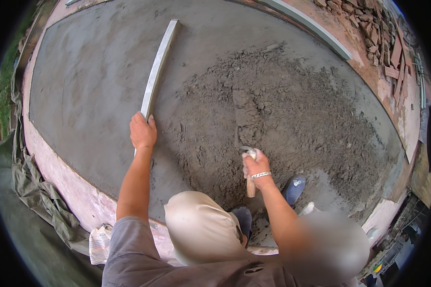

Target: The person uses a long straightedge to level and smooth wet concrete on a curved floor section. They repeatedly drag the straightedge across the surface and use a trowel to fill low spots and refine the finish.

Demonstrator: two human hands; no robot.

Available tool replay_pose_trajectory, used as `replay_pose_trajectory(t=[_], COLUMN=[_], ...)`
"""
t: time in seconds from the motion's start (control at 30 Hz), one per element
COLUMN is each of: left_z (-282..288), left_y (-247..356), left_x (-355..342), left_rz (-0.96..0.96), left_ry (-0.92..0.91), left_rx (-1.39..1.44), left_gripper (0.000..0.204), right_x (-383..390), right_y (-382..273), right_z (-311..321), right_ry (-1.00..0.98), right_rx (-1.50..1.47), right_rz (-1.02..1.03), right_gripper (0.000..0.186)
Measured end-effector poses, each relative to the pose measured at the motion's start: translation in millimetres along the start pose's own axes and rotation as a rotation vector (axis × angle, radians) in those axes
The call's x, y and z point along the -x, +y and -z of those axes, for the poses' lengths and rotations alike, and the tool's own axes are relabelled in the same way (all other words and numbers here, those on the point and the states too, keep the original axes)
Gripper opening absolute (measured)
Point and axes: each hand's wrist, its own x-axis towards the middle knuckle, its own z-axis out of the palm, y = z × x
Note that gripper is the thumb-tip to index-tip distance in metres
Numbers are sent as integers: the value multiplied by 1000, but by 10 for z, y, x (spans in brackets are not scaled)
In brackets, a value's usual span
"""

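Observation:
My left hand (142, 130) is closed around the near part of a long pale metal straightedge (160, 64). The bar reaches away from me across grey mortar, leaning slightly right at its far end. In my right hand (255, 163) is a trowel with a wooden handle (250, 188). Its long blade points away from me, and wet mortar (247, 117) covers most of it. Around the trowel lies rough, crumbly mortar (306, 119). Left of the straightedge the mortar surface (86, 76) is smoother and flatter.
My blue shoes (293, 189) are among the rough mortar close by. Another metal bar (311, 26) lies along the far right edge. Broken brick rubble (376, 31) sits beyond it. A green tarp (48, 201) and a bag (100, 244) lie at the left, outside a pinkish border (67, 172).

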Motion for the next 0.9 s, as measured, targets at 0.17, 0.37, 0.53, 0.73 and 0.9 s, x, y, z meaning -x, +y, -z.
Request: replay_pose_trajectory(t=[0.17,0.37,0.53,0.73,0.9], left_z=[43,48,44,-4,-23], left_y=[14,22,15,-15,-17], left_x=[6,-1,10,-5,8], left_rz=[1,4,12,-24,-54], left_ry=[-5,4,2,26,58], left_rx=[5,27,16,2,10], left_gripper=[40,39,38,38,39], right_x=[166,165,-210,-540,-643], right_y=[-155,-551,-542,-848,-992], right_z=[1419,1722,-401,-1598,-769], right_ry=[345,764,-230,-383,-184], right_rx=[-179,-319,75,252,126], right_rz=[67,341,100,67,6], right_gripper=[15,19,42,33,28])
